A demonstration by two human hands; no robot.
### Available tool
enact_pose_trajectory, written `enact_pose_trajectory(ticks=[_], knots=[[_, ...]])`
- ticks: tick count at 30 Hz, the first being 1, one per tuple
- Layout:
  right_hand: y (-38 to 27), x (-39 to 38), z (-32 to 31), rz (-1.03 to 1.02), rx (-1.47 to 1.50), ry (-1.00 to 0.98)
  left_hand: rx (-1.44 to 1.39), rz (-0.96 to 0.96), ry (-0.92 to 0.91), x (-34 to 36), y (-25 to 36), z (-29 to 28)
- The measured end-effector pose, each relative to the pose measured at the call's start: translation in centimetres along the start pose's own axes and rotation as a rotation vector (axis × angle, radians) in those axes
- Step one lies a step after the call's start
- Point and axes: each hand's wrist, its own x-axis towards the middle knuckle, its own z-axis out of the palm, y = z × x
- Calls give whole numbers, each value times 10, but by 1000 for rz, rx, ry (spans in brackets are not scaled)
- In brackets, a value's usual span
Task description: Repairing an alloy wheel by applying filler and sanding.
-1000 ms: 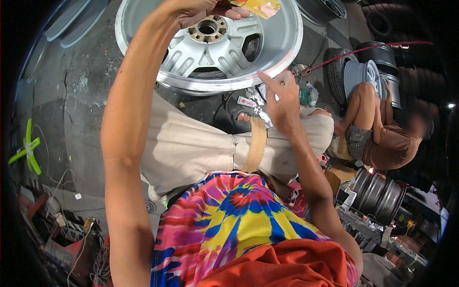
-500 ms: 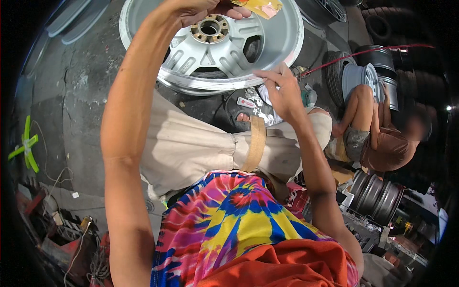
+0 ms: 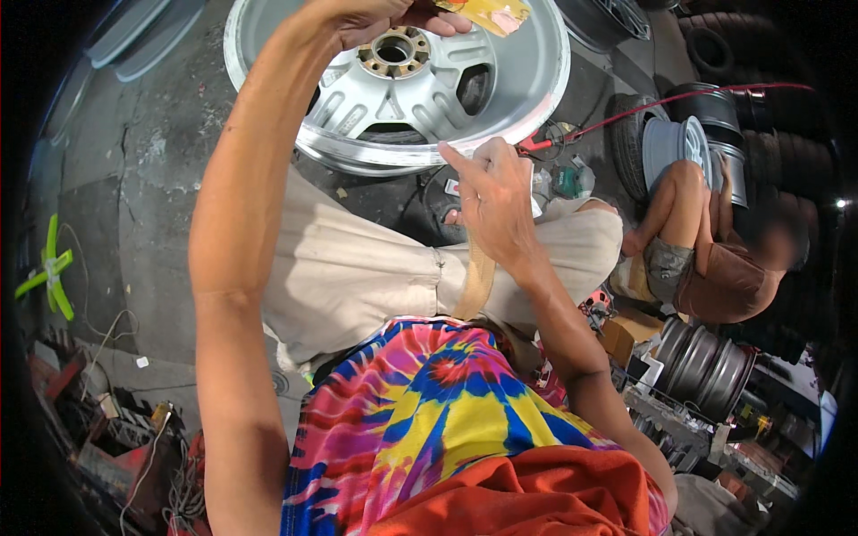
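Observation:
A silver alloy wheel rim [image 3: 429, 112] lies in front of my legs, its hub and spokes facing up. Pinkish-white paste marks its near and right lip. Over the rim's far side, my left hand [image 3: 380, 22] holds a yellow sheet [image 3: 490, 15] with a pale pink smear on it. Part of that hand and the sheet is cut off by the upper edge. My right hand [image 3: 499, 196] is at the near lip, index finger stretched out with its tip at the edge; the other fingers are bent. I see nothing held in it.
On the right a person [image 3: 728, 281] sits by another silver wheel [image 3: 675, 147]. A red hose [image 3: 626, 112] runs from near my rim to the right. Dark steel wheels [image 3: 706, 371] stand lower right. A bright green star-shaped base [image 3: 51, 268] and a cable lie left.
My right hand has moved left and a little nearer to me along the lip, its index finger now stretched out. The left hand and yellow sheet have hardly moved.

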Motion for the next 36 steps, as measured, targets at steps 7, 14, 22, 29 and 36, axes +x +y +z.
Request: enact_pose_trajectory(ticks=[7,14,22,29,36], knots=[[18,-6,-4,3,-79,48,21,2,21,-2,3,4],[10,-2,-7,-15,-114,9,5,3,-2,-1,-4,0],[60,2,-31,9,-280,51,4,21,-10,-1,-2,-4],[18,-8,-10,16,-61,55,27,6,25,1,1,3],[19,24,-47,94,220,240,61,42,24,-8,-1,2]])
